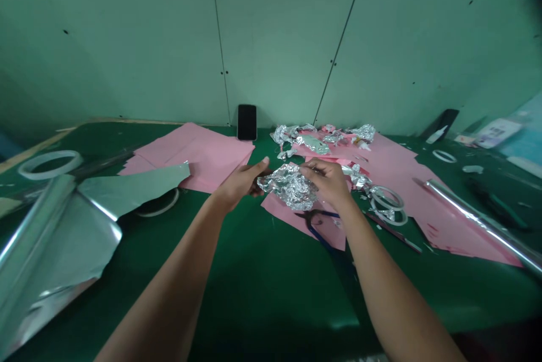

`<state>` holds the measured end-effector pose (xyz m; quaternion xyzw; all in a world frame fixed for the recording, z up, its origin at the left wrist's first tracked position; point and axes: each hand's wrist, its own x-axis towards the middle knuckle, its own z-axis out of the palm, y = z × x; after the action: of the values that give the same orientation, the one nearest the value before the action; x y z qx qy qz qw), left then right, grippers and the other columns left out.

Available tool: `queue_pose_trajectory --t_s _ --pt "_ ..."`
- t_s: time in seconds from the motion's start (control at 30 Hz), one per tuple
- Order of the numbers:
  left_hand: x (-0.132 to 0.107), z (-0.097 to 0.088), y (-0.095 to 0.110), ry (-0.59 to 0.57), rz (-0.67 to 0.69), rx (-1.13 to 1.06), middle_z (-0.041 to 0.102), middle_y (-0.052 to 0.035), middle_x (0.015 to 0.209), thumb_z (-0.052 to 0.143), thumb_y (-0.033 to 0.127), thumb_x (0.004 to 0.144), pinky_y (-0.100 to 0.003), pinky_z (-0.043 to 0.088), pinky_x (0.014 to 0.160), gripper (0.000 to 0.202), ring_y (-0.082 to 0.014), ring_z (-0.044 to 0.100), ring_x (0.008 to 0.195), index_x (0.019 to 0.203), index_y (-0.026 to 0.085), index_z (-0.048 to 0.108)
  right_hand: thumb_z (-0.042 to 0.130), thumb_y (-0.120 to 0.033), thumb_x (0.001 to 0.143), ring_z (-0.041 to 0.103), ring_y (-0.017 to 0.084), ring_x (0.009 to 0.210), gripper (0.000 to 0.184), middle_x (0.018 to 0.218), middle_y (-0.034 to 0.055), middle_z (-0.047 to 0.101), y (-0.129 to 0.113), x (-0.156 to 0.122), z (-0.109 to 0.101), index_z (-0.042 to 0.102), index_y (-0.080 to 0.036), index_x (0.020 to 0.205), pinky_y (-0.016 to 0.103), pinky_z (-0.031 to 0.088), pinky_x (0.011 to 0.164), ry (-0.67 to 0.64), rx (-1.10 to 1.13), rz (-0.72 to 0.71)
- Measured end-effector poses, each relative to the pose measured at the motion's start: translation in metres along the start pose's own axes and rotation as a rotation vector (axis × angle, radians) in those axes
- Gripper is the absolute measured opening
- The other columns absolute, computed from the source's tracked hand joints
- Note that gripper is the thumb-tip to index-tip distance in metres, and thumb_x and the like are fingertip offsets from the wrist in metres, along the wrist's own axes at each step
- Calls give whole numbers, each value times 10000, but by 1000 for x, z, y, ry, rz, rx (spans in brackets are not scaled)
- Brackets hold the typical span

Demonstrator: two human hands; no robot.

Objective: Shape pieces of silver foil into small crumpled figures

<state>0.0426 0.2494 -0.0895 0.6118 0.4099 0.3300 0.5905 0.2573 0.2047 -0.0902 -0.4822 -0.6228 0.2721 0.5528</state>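
A crumpled piece of aluminium foil is held up between my two hands over the green table. My left hand grips its left edge, with the thumb on top and the fingers partly hidden behind. My right hand pinches the foil's right side from above. Below the foil lies a sheet of pink paper, and blue-handled scissors rest on it, partly covered by my right forearm.
Pink paper stacks lie left and right. Crumpled foil scraps sit at the back. A phone leans against the wall. Foil rolls lie at left and right; tape rings are beside my right arm.
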Motion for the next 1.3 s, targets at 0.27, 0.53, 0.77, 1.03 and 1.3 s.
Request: queue_pose_trajectory --t_s 0.27,0.53,0.77,1.03,1.3 --pt "2 2 -1 22 112 -83 613 -34 837 684 410 757 -291 417 705 226 -164 543 787 806 192 650 670 -349 741 629 176 742 145 794 29 707 0 0 -1 708 -211 724 313 475 675 10 -38 0" --pt "5 29 -7 87 98 -604 611 -49 985 671 396 805 -302 489 706 302 -148 598 792 1028 224 562 661 -420 763 577 161 622 224 692 10 676 9 0 5 732 -213 806 295 440 583 155 -98 52" --pt "5 33 -8 111 64 -613 626 -57 985 693 347 790 -274 492 704 233 -144 602 814 942 191 609 668 -385 775 647 190 803 180 847 32 720 13 -1 14 729 -219 810 319 490 731 169 -76 -27" --pt "13 2 -14 416 -36 -74 652 -125 1050 547 558 817 -359 475 693 466 -274 612 923 1099 194 622 665 -428 781 654 224 935 262 999 54 720 19 -2 21 714 -234 950 360 500 812 17 -71 -1" --pt "12 11 -14 518 269 362 647 -104 1063 502 423 863 -355 434 778 306 -243 579 942 1029 186 602 511 -525 876 627 206 901 356 1057 62 683 9 2 -13 654 -276 1086 354 502 748 12 -204 62"
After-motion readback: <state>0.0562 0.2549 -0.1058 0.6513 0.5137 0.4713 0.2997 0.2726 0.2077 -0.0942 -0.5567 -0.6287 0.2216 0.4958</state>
